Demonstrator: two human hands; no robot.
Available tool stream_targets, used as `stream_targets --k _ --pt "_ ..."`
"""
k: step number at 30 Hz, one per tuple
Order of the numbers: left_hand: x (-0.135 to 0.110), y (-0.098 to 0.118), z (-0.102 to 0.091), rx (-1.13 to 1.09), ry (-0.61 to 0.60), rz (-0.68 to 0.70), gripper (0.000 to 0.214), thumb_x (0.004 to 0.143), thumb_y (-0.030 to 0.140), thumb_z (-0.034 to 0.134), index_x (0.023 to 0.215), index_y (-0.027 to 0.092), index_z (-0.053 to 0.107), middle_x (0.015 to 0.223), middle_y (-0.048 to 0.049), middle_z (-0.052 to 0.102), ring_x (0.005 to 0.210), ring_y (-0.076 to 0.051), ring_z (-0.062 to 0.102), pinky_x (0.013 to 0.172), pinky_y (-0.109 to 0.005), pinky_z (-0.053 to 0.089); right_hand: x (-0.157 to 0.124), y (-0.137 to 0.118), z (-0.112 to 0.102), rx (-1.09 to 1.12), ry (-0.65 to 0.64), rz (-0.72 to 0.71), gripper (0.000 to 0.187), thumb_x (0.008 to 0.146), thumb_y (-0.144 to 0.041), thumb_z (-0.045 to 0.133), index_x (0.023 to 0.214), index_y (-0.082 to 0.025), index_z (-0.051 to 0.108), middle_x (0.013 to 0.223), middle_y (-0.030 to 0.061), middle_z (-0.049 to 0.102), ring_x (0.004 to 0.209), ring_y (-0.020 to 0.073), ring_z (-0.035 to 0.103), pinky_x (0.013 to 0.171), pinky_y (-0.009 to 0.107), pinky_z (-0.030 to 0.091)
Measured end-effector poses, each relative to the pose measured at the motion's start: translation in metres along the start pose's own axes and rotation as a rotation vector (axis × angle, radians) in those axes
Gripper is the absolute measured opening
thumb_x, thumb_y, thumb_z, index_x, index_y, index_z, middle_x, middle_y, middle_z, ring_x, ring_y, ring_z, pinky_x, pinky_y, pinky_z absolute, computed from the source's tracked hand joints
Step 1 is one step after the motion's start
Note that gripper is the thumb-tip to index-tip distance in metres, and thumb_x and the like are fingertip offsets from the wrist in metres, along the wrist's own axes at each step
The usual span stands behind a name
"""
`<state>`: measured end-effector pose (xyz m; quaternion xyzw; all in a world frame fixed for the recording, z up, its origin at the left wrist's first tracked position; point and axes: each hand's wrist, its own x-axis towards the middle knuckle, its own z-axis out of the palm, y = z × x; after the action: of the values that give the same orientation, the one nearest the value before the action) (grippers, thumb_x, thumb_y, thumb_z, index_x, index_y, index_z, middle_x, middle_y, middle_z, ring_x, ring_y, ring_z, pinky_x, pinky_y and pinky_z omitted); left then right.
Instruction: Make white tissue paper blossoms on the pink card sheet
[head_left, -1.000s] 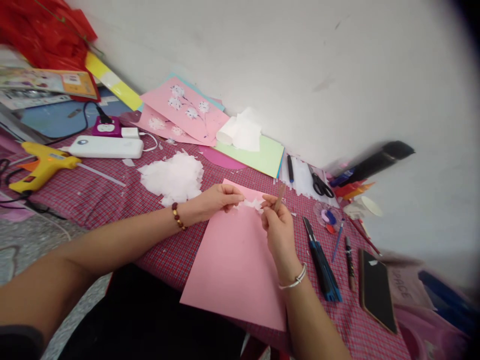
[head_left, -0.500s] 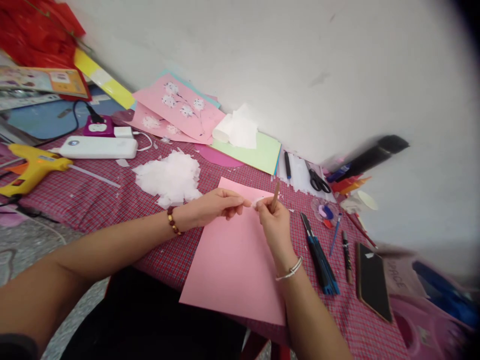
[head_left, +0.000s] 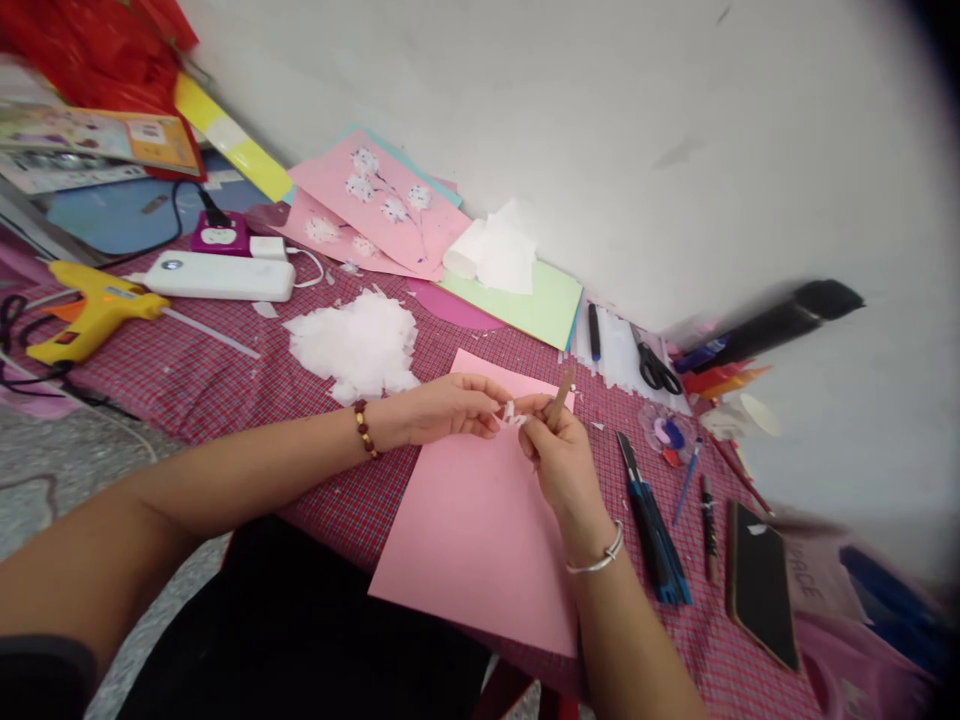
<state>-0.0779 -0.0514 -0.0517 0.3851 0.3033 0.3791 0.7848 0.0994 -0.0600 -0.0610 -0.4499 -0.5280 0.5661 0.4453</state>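
Note:
Over the top part of a pink paper sheet [head_left: 480, 530], my two hands meet at a small crumpled white paper piece [head_left: 512, 416]. My left hand [head_left: 454, 408] pinches it from one side, fingers curled. On the other side, my right hand [head_left: 559, 450] has its thumb and forefinger against the same piece. A flat brown stick [head_left: 560, 398] pokes up from my right hand, gripped between the fingers. To the left of the sheet lies a heap of white paper bits [head_left: 356, 345].
Right of the sheet lie a box cutter [head_left: 652, 530], a paintbrush [head_left: 688, 480], a pen [head_left: 709, 530], a phone [head_left: 761, 585] and scissors [head_left: 656, 370]. A yellow glue gun [head_left: 97, 310] and a white power bank [head_left: 217, 277] are at left. Pink flower cards [head_left: 405, 235] lean against the wall.
The view has shifted, so most things sit further right. More of the white piece shows between my fingers, and my left fingers have spread slightly around it.

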Motion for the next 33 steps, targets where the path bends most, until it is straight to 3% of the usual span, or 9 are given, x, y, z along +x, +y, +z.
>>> stream_targets --k 7,12,17,22,25,28,31,33 --pt "0.001 -0.007 0.003 0.468 0.141 0.220 0.012 0.071 0.022 0.067 0.071 0.012 0.059 0.059 0.0043 0.053 0.052 -0.005 0.045 0.053 -0.020 0.035 -0.001 0.004 0.008 -0.177 0.053 -0.026 0.013 0.074 -0.025 0.060 0.086 -0.020 0.060 0.060 -0.0065 0.047 0.046 0.0065 0.033 0.044 0.022 0.026" --pt "0.004 -0.013 0.007 0.503 0.146 0.273 0.012 0.079 0.024 0.060 0.074 0.013 0.060 0.060 0.0026 0.055 0.054 -0.008 0.050 0.055 -0.022 0.040 0.003 0.014 0.011 -0.172 0.051 -0.052 0.016 0.075 -0.033 0.064 0.083 -0.020 0.058 0.059 -0.0054 0.046 0.049 0.0086 0.035 0.045 0.023 0.026" --pt "0.003 -0.020 0.012 0.811 0.189 0.532 0.020 0.086 0.023 0.053 0.089 0.017 0.072 0.079 -0.0041 0.062 0.076 -0.014 0.057 0.073 -0.026 0.045 -0.001 0.007 0.022 0.048 0.051 0.018 0.018 0.074 -0.030 0.061 0.088 -0.021 0.054 0.060 -0.0066 0.046 0.045 0.0064 0.030 0.042 0.022 0.021" --pt "-0.003 -0.021 0.005 1.070 0.029 0.698 0.028 0.091 0.029 0.049 0.108 0.020 0.070 0.099 -0.0103 0.063 0.095 -0.018 0.055 0.089 -0.030 0.043 -0.010 -0.004 0.028 0.383 -0.090 0.193 0.023 0.072 -0.029 0.064 0.090 -0.022 0.051 0.053 -0.0111 0.036 0.039 0.0039 0.018 0.039 0.021 0.013" --pt "-0.002 -0.017 -0.001 1.181 -0.025 0.695 0.027 0.092 0.028 0.046 0.102 0.019 0.070 0.104 -0.0116 0.063 0.097 -0.019 0.055 0.090 -0.029 0.041 -0.012 -0.004 0.026 0.476 -0.147 0.219 0.020 0.075 -0.030 0.064 0.090 -0.021 0.053 0.053 -0.0107 0.034 0.041 0.0040 0.018 0.040 0.020 0.012" --pt "0.001 -0.011 -0.002 1.188 0.051 0.650 0.025 0.093 0.027 0.043 0.087 0.018 0.066 0.090 -0.0087 0.062 0.085 -0.017 0.054 0.082 -0.028 0.041 -0.011 -0.001 0.024 0.436 -0.189 0.220 0.017 0.078 -0.030 0.062 0.090 -0.021 0.055 0.052 -0.0100 0.034 0.042 0.0053 0.020 0.040 0.021 0.012" --pt "0.002 -0.007 0.001 1.044 0.211 0.566 0.028 0.091 0.030 0.043 0.070 0.017 0.055 0.069 -0.0016 0.052 0.066 -0.013 0.047 0.066 -0.026 0.037 -0.011 0.002 0.024 0.307 -0.163 0.180 0.017 0.083 -0.036 0.059 0.087 -0.020 0.055 0.052 -0.0087 0.037 0.041 0.0059 0.023 0.039 0.022 0.013" --pt "0.002 -0.007 0.005 0.813 0.212 0.425 0.033 0.091 0.036 0.042 0.064 0.017 0.046 0.059 0.0026 0.044 0.055 -0.010 0.039 0.056 -0.024 0.032 -0.011 0.004 0.025 0.210 -0.059 0.103 0.018 0.083 -0.036 0.060 0.091 -0.021 0.057 0.058 -0.0072 0.044 0.042 0.0053 0.028 0.039 0.022 0.017"
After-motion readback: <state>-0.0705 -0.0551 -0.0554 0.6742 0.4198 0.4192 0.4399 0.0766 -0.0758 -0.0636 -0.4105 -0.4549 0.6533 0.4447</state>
